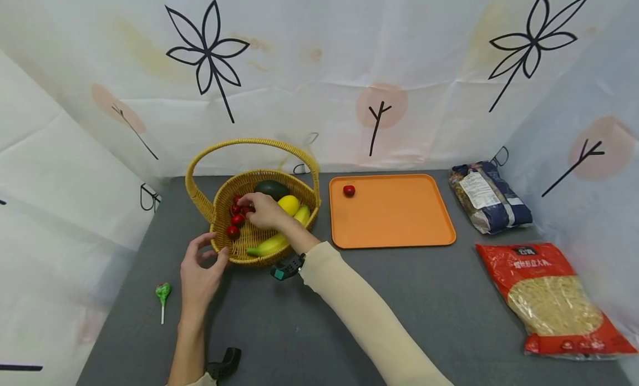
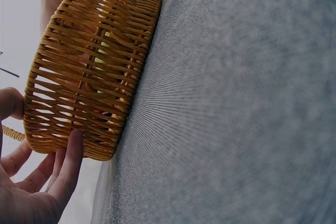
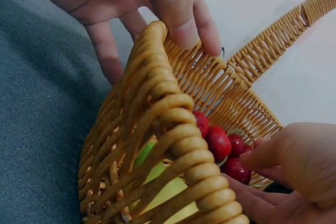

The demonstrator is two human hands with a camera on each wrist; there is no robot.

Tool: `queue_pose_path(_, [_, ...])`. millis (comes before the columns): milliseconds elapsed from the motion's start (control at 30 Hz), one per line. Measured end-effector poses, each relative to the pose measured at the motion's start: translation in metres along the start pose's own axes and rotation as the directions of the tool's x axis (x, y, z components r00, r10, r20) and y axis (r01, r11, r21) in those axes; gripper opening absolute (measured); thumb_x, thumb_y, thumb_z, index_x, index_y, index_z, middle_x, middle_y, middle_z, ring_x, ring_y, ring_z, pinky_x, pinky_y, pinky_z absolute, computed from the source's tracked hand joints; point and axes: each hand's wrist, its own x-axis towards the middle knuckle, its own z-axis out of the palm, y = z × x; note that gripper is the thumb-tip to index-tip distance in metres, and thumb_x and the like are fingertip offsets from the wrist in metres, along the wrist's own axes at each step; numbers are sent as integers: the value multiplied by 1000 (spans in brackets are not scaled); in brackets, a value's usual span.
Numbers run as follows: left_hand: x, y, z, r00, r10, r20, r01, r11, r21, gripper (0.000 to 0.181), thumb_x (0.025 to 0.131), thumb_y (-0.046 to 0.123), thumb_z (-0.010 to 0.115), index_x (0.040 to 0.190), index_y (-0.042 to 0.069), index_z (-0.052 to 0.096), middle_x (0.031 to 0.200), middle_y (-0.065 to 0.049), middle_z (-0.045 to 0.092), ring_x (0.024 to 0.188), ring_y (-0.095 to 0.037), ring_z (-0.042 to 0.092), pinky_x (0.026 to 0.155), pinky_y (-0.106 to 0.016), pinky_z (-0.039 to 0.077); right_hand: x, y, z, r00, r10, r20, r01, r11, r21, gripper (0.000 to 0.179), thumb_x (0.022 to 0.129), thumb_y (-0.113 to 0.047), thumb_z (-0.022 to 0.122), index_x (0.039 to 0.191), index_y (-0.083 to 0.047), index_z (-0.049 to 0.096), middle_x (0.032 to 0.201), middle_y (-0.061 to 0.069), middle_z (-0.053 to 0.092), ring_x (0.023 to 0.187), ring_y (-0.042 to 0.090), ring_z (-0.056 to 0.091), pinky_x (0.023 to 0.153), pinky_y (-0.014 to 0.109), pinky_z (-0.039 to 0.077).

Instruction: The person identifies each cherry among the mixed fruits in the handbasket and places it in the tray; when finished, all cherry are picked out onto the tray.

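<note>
A yellow wicker basket [image 1: 252,175] with a tall handle stands on the grey table. My left hand [image 1: 202,269] grips its near left rim, with a thumb over the edge in the right wrist view. Inside the basket, my right hand [image 1: 267,211] pinches a dark red cherry [image 3: 236,171] between thumb and fingers. Several more cherries [image 1: 233,232] lie along the basket's left side. A banana [image 1: 272,245], a yellow lemon [image 1: 289,204] and a dark green avocado-like fruit [image 1: 272,188] are in there too, partly behind my right hand and arm.
Right of the basket lies an orange tray [image 1: 394,214] with one cherry [image 1: 349,191] on it. A green lollipop [image 1: 162,293] is at the left. Toward the right edge are a dark blue food bag [image 1: 491,197] and a red bag of pasta [image 1: 554,303].
</note>
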Motion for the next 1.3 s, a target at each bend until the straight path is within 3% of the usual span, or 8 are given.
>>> queue_pose_path(33, [0, 0, 0, 1000, -1, 0, 1, 1000, 0, 47, 100, 14, 77, 145, 9, 65, 144, -15, 64, 95, 12, 59, 71, -7, 48, 0, 0, 0, 1000, 5, 0, -5, 1000, -11, 39, 107, 0, 57, 145, -6, 66, 151, 11, 66, 128, 24, 66, 91, 21, 48])
queue_pose_path(200, [1, 0, 0, 1000, -1, -3, 1, 1000, 5, 46, 100, 14, 77, 144, 9, 65, 143, -15, 65, 95, 12, 59, 71, -6, 48, 2, -1, 0, 1000, 22, 11, -21, 999, -24, 37, 106, 0, 62, 142, -5, 69, 151, 12, 67, 114, 24, 67, 83, 21, 47])
queue_pose_path(400, [1, 1, 0, 1000, 6, -3, -6, 1000, 4, 46, 100, 12, 76, 144, 8, 65, 143, -16, 65, 95, 11, 59, 71, -6, 48, 6, -6, 1, 999, 49, 21, -48, 997, -64, 37, 104, -4, 68, 141, -5, 70, 148, 10, 70, 135, 23, 65, 103, 25, 54])
queue_pose_path(567, [2, 1, 0, 1000, 14, -2, -14, 1000, -4, 46, 100, 11, 76, 144, 8, 65, 142, -16, 65, 95, 11, 60, 72, -7, 48, 6, -10, 3, 996, 84, 13, -82, 993, -81, 39, 104, -6, 69, 143, -5, 69, 148, 10, 70, 132, 23, 66, 100, 26, 54])
queue_pose_path(733, [1, 0, 0, 1000, 15, -5, -15, 1000, 5, 47, 99, 12, 76, 144, 8, 65, 143, -16, 65, 96, 11, 59, 75, -7, 48, 4, -10, 5, 994, 107, 1, -106, 992, -75, 39, 104, -8, 71, 143, -7, 69, 147, 8, 70, 136, 23, 66, 107, 29, 56])
queue_pose_path(1033, [0, 0, 0, 1000, 12, 2, -12, 1000, 2, 47, 100, 13, 76, 145, 8, 65, 143, -16, 65, 96, 11, 59, 75, -5, 47, 0, -10, 3, 995, 60, -85, -61, 998, -12, 28, 100, -14, 79, 128, -10, 79, 132, 5, 78, 125, 22, 68, 100, 27, 56])
queue_pose_path(1233, [-1, 1, 0, 1000, 9, 7, -9, 1000, -6, 47, 100, 13, 75, 145, 7, 64, 143, -16, 64, 97, 11, 59, 75, -5, 47, -11, -9, -11, 997, -14, -75, 19, 998, 64, 30, 99, -16, 80, 128, -10, 78, 132, 6, 78, 127, 24, 69, 98, 26, 54])
queue_pose_path(1300, [-1, 1, 0, 1000, 8, 7, -8, 1000, -10, 47, 100, 13, 75, 145, 7, 64, 144, -16, 64, 97, 10, 59, 75, -5, 48, -17, -8, -17, 997, -43, -67, 49, 994, 98, 31, 99, -17, 80, 129, -10, 77, 132, 7, 77, 120, 25, 72, 95, 25, 56])
